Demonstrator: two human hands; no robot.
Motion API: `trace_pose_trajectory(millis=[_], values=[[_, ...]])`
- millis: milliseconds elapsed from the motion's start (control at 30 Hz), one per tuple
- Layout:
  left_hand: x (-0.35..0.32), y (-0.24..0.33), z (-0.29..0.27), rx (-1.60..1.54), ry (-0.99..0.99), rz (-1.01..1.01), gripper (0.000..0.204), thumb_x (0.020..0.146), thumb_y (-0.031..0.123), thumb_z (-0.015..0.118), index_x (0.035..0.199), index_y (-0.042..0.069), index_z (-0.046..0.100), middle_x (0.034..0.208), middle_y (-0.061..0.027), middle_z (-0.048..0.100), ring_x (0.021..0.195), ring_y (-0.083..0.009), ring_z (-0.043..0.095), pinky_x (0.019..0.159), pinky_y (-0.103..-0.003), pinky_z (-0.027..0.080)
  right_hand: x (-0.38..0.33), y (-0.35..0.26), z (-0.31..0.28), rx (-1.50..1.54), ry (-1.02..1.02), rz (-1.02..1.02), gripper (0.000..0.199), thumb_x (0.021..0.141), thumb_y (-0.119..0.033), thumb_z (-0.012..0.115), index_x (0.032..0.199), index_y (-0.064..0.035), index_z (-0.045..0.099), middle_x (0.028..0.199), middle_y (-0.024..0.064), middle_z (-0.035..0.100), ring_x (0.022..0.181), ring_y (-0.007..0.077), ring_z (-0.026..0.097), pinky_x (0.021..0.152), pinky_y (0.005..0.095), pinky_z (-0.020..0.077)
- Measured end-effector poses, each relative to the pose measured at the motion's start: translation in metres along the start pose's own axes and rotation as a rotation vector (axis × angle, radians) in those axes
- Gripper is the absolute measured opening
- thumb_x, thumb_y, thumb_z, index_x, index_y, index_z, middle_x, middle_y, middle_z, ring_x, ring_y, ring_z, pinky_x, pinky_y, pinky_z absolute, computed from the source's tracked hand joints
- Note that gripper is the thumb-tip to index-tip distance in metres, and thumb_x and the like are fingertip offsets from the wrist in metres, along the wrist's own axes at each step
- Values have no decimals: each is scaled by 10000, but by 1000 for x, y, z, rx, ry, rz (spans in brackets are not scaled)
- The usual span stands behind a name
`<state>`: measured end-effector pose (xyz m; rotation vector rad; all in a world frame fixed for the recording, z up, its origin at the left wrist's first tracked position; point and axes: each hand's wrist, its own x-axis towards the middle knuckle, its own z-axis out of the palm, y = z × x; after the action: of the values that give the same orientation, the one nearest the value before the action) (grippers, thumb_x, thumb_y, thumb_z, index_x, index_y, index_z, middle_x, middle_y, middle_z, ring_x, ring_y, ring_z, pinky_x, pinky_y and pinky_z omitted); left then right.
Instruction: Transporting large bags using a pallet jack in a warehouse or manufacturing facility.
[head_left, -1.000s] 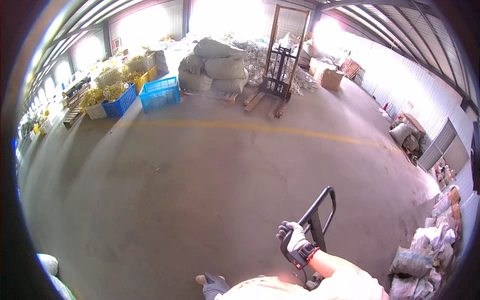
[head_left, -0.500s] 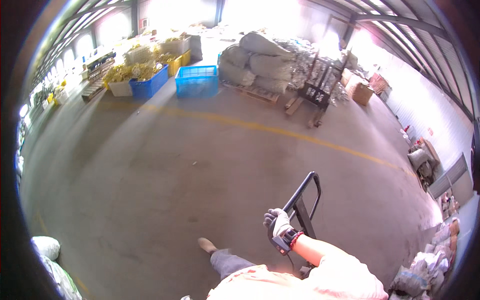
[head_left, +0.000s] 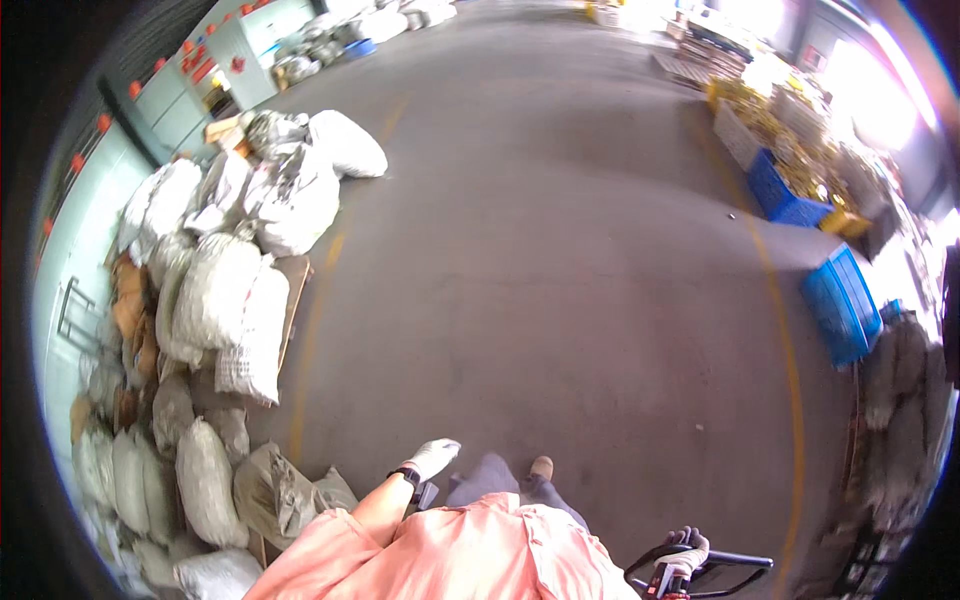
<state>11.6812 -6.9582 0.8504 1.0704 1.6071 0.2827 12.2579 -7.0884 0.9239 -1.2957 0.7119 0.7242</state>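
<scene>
My right hand, in a grey-and-white glove, is wrapped round the black loop handle of a wheeled hand truck at the lower right. The truck's lower body is out of view. My left hand, in a pale glove, hangs in front of my left hip with its fingers loosely extended. Nothing shows in it. A black band circles my left wrist, and a small dark device sits beside it. One shoe shows on the floor below me.
Stuffed white sacks are piled along the left wall, some on a wooden pallet. On the right stand a light-blue crate and a dark-blue crate of yellowish pieces. Yellow lines run along the grey floor.
My view has swung to the left, so the crates now lie at the right and the sack piles at the left. My left hand has come into view; my right hand still grips the handle.
</scene>
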Motion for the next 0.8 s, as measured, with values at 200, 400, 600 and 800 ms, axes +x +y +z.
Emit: trace_pose_trajectory(millis=[200, 400, 600, 800], values=[[111, 30, -22, 720, -154, 120, 392, 949, 297, 418, 1027, 62, 722, 1097, -198, 693, 1034, -374, 661, 883, -476, 504, 54, 20, 174, 39, -53, -46, 147, 797, -310, 623, 850, -173, 608, 728, -23, 616, 555, 148, 549, 570, 368, 469], [230, 42, -91, 1103, -459, 17, 306, 898, 187, 520, 1100, 86, 727, 1196, -178, 675, 1107, -335, 657, 911, -456, 524, 36, 58, 357, -19, -277, 12, 122, 849, -297, 592, 834, -176, 586, 698, -34, 571, 515, 134, 467, 548, 327, 406], [403, 148, -182, 646, -223, -73, 397, 943, 339, 469, 1124, 69, 697, 1221, -164, 664, 1170, -335, 617, 972, -454, 478, -2, 99, 522, -8, -256, 37, 102, 834, -263, 599, 823, -166, 568, 687, -26, 543, 535, 144, 469, 549, 307, 379], [550, 309, -284, 229, 14, 40, 330, 950, 280, 599, 1196, 78, 688, 1085, -78, 713, 996, -214, 649, 886, -345, 509, -12, 171, 710, 7, -433, 101, 145, 834, -199, 590, 752, -179, 473, 609, -48, 382, 484, 133, 351, 510, 322, 321]])
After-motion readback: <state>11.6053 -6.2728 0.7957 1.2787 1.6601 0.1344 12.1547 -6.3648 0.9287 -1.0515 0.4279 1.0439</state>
